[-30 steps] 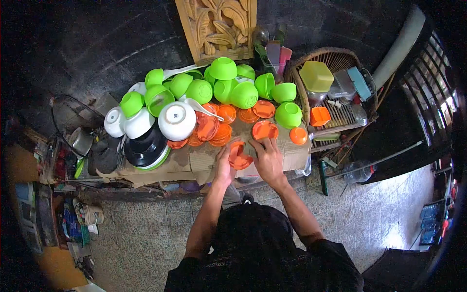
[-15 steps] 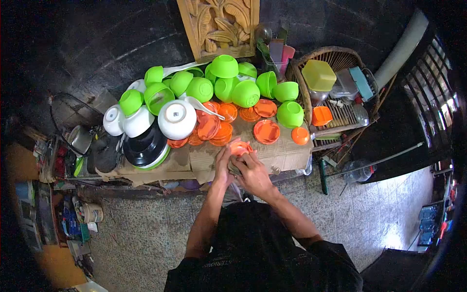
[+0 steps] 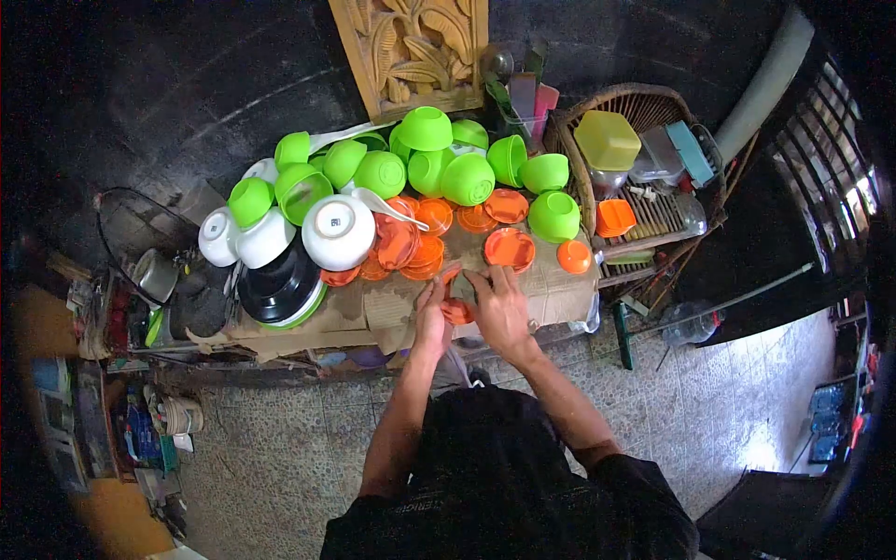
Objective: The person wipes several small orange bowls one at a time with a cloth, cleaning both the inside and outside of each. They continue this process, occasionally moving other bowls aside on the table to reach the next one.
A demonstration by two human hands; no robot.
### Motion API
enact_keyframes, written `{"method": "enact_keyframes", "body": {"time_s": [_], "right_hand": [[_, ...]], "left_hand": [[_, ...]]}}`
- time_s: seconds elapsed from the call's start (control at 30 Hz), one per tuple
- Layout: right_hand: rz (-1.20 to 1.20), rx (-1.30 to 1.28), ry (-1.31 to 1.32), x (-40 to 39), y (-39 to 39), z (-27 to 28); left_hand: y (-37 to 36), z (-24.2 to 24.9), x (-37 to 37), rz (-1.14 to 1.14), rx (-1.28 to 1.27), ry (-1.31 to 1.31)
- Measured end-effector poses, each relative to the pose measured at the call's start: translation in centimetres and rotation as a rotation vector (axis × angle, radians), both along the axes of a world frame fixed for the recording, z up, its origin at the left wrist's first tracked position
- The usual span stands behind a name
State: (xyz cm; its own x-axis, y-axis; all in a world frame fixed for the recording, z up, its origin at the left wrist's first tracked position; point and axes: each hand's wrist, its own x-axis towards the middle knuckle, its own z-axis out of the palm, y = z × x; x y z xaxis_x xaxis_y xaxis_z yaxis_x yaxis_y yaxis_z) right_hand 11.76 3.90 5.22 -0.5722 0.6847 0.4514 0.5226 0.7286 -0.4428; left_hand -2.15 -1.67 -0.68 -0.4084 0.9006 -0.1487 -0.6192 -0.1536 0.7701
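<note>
Just in front of the cardboard's near edge, my left hand (image 3: 431,319) is closed on the side of an orange saucer (image 3: 456,311), which is tilted. My right hand (image 3: 502,315) is beside it, fingers bent around a greyish cloth (image 3: 464,287) that is mostly hidden and hard to make out. Beyond my hands lie several orange saucers (image 3: 510,248), some stacked and overlapping. A small orange bowl (image 3: 574,257) rests upside down to the right. Green bowls (image 3: 468,179) are piled behind, and a white bowl (image 3: 338,232) sits upside down at left.
A black plate (image 3: 278,286) lies on the left of the cardboard (image 3: 392,310). The wicker basket (image 3: 581,177) at right holds plastic containers. Behind the bowls is a carved wooden panel (image 3: 411,56). A metal pot (image 3: 155,274) stands far left.
My right hand has drawn slightly right, away from the left hand. The orange saucer has turned from facing up between both hands to a tilted position in my left hand.
</note>
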Motion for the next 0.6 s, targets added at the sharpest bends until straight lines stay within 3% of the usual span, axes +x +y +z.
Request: {"method": "enact_keyframes", "body": {"time_s": [0.3,0.4,0.6], "right_hand": [[0.203,0.071,0.078,0.6,-2.7,-0.4],[0.209,-0.053,-0.014,2.4,-2.7,-0.3],[0.094,0.023,0.014,2.3,0.4,0.1]], "left_hand": [[-0.4,0.6,0.2,-0.040,-0.001,0.005],[-0.3,0.5,0.1,-0.094,0.033,-0.004],[-0.2,1.4,0.9,-0.015,-0.003,-0.124]]}}
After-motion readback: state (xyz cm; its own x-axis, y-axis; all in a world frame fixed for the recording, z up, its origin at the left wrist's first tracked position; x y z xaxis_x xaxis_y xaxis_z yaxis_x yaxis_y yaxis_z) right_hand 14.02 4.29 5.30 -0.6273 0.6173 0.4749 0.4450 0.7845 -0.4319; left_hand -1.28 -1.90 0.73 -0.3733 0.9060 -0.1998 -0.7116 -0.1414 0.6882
